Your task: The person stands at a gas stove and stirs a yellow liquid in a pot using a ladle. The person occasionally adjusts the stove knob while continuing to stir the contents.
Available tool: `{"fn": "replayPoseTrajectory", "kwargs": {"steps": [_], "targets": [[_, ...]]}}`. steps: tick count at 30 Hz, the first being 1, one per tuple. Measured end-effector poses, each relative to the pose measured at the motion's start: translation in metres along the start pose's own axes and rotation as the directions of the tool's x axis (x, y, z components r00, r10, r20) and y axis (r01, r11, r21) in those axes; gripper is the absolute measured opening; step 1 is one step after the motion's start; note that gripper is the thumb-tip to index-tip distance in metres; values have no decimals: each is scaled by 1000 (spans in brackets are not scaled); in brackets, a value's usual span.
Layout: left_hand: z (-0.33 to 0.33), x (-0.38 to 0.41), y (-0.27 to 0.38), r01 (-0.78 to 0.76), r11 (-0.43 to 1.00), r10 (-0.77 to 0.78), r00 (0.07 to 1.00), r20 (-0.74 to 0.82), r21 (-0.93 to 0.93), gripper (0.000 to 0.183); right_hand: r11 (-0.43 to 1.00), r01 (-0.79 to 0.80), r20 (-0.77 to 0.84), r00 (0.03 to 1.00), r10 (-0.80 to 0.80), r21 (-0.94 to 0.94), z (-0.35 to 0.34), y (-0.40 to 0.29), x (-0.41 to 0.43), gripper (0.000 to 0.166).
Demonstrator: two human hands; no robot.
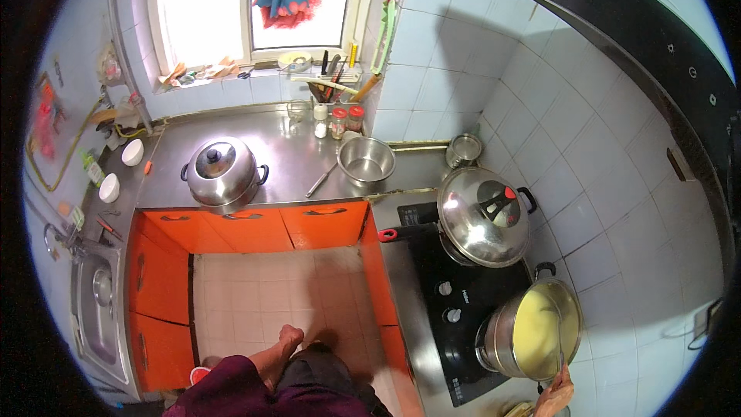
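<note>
My right hand point(554, 395) grips the handle of a metal spoon or ladle point(560, 333) at the lower right. Its far end dips into a thick yellow food point(535, 324), and the bowl of the utensil is hidden. That food fills a steel pot point(499, 333) on the near burner of a black gas cooktop point(428, 278). In front of my body hangs my left hand point(291, 335), over the tiled floor. Its fingers are curled in, with nothing visible in them.
A lidded wok point(483, 217) covers the far burner, its handle pointing left. On the steel counter point(289, 156) stand a lidded steamer pot point(221, 171), a steel basin point(366, 161) and seasoning jars point(338, 123). A sink point(101, 313) lies left; a range hood point(654, 40) overhangs the right.
</note>
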State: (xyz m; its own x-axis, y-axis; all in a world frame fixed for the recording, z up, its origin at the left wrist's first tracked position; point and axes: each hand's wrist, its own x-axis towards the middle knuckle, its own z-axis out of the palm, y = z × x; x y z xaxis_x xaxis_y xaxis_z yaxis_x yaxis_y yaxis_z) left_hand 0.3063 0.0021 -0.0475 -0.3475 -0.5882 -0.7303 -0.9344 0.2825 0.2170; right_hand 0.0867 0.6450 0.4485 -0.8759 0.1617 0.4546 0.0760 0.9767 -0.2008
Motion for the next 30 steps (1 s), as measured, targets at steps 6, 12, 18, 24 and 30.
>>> {"fn": "replayPoseTrajectory", "kwargs": {"steps": [6,12,18,24,30], "targets": [[5,-25,40,69,934,-109,989,-95,-351,34,954,-176,57,984,167,244,-34,-13,-5,36],[10,31,29,-302,949,302,953,-12,-94,23,959,-265,172,945,279,-104,-108,-76,-12,30],[11,18,63,87,975,-64,991,115,-204,28,924,-375,231,908,349,77,-128,-75,-26,24],[7,10,67,3,969,18,996,87,-245,22,921,-343,106,939,328,184,-130,-80,-29,28],[-1,-11,81,151,907,-98,984,151,-393,22,872,-404,-10,906,423,277,-85,-67,-22,31]]}}
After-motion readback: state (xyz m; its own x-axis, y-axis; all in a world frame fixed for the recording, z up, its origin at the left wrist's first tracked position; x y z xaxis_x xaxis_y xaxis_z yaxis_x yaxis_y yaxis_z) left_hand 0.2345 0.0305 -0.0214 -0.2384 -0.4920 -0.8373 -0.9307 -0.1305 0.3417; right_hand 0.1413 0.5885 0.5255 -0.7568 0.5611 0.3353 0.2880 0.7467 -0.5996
